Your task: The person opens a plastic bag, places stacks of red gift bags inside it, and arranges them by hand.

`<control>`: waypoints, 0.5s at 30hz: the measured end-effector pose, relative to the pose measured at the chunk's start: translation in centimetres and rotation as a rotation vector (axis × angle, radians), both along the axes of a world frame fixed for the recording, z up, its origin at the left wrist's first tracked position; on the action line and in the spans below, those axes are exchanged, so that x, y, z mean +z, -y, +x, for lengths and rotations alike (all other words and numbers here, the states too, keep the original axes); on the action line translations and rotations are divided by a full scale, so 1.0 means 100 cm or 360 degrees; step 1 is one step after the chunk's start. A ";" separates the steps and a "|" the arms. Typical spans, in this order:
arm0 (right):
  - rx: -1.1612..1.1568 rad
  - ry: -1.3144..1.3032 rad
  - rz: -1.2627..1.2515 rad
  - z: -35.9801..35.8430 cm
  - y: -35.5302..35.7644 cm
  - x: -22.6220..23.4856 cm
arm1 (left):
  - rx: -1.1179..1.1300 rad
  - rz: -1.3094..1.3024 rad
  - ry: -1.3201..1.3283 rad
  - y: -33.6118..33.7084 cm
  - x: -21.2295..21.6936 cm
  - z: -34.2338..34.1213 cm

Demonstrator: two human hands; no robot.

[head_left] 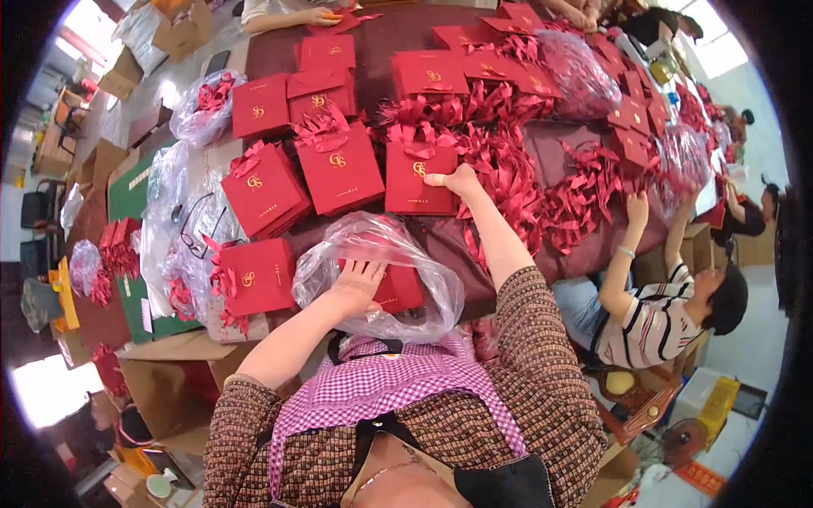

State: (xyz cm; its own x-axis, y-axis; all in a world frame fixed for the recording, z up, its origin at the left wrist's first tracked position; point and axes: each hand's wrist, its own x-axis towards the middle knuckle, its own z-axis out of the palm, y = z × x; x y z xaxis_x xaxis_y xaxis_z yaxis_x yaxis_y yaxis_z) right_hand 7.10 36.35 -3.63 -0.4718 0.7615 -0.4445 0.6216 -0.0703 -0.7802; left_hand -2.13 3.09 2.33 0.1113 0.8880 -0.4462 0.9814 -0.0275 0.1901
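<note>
In front of me lies a clear plastic bag (pixel 438 288), its mouth spread wide around red paper gift bags (pixel 401 288). My left hand (pixel 356 286) reaches into it, fingers stretched out flat on the top gift bag. Farther off and to the right, my right hand (pixel 458 180) grips the right edge of a stack of red gift bags (pixel 411 182). Its thumb, wrapped in a pale band, presses on the top one; the other fingers are mostly hidden. These gift bags have gold emblems and red ribbon ties. More stacks (pixel 339 169) sit just left of that one.
Loose red ribbons (pixel 508 186) heap up right of my right hand. Eyeglasses (pixel 201 227) rest on plastic wrap at the left. A person in a striped top (pixel 660 317) works at the right edge; another person's hand (pixel 322 17) is across the table. Cardboard box (pixel 169 385) stands lower left.
</note>
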 end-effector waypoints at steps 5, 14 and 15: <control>-0.0012 -0.0146 -0.0199 -0.011 0.018 0.046 | 0.0005 0.0171 0.0013 0.008 -0.005 -0.003; -0.0155 -0.0413 -0.0333 -0.010 0.006 0.034 | -0.0009 0.0137 0.0016 0.005 0.000 -0.003; -0.0142 -0.0405 -0.0326 -0.010 0.007 0.032 | -0.0010 0.0138 -0.0013 0.006 0.000 -0.003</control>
